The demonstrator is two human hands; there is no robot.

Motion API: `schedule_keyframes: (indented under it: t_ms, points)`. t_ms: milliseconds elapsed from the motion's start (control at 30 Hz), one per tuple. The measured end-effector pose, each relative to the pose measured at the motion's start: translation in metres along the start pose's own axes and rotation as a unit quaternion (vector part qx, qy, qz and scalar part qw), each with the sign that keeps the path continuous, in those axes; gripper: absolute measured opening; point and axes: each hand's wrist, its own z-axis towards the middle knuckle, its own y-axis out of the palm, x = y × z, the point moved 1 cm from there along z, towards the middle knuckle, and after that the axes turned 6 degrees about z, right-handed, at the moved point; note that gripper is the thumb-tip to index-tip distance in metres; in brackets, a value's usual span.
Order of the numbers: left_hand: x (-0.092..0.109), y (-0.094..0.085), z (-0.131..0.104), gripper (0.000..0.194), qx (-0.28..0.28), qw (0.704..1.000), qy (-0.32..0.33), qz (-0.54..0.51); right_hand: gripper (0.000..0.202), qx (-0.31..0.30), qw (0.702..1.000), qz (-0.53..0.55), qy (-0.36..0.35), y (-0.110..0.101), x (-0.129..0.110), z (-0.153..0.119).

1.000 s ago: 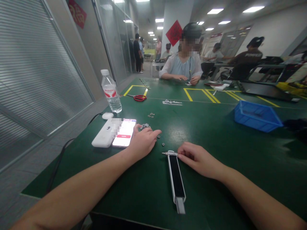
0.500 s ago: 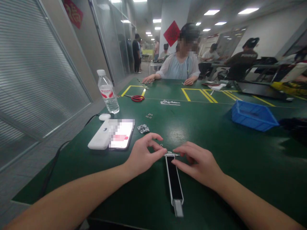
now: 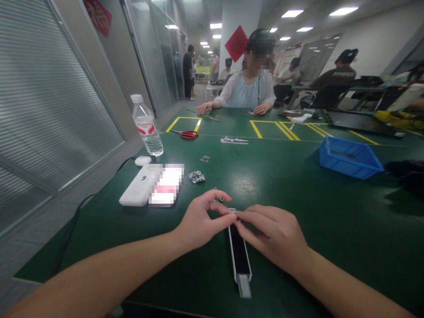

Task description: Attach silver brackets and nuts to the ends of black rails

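Note:
A long black device with a silver rim (image 3: 240, 254) lies on the green table, a metal tab (image 3: 244, 286) sticking out of its near end. At its far end my left hand (image 3: 202, 218) pinches with thumb and finger; what sits between the tips is too small to make out. From the right, my right hand (image 3: 274, 234) meets it, its fingertips pressed together at the same spot, and they largely hide any small part there. Just beyond the fingers lie small rings (image 3: 221, 199).
Left are a bottle (image 3: 147, 128), a white power bank (image 3: 135, 187) and a phone (image 3: 166, 185). Metal pieces (image 3: 197, 177), red scissors (image 3: 189, 135) and white strips (image 3: 234, 140) lie farther off. A blue bin (image 3: 350, 157) stands right. Across the table sits a person (image 3: 247, 90).
My right hand has moved left and its fingertips have closed in against those of my left hand. The thin metal piece seen between them is now mostly covered.

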Motion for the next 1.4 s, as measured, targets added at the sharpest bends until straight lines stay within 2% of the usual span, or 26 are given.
schedule_keyframes:
  t_ms: [67,133,233,367,567,767,1400]
  points:
    - [-0.001,-0.004,0.002,0.027,0.002,0.999,0.032,0.043,0.014,-0.025,0.999,0.038,0.014,-0.002,0.008,0.000]
    - [-0.004,-0.010,0.004,0.024,0.008,0.988,0.081,0.129,0.016,-0.075,0.992,0.090,0.040,-0.004,0.021,0.000]
    - [-0.009,-0.020,0.008,0.018,0.003,0.947,0.130,0.295,0.017,-0.153,0.976,0.136,0.078,-0.008,0.039,-0.001]
    - [-0.012,-0.026,0.010,0.013,-0.037,0.907,0.167,0.384,0.017,-0.208,0.955,0.173,0.120,-0.008,0.052,-0.001]
    - [-0.012,-0.024,0.009,0.009,-0.065,0.896,0.178,0.400,0.018,-0.208,0.947,0.188,0.155,-0.005,0.054,-0.003]
    - [-0.012,-0.024,0.011,0.007,-0.084,0.889,0.178,0.413,0.019,-0.233,0.937,0.196,0.170,-0.004,0.059,-0.004]
    - [-0.013,-0.024,0.012,0.006,-0.082,0.895,0.177,0.401,0.015,-0.224,0.912,0.232,0.253,-0.001,0.055,-0.006]
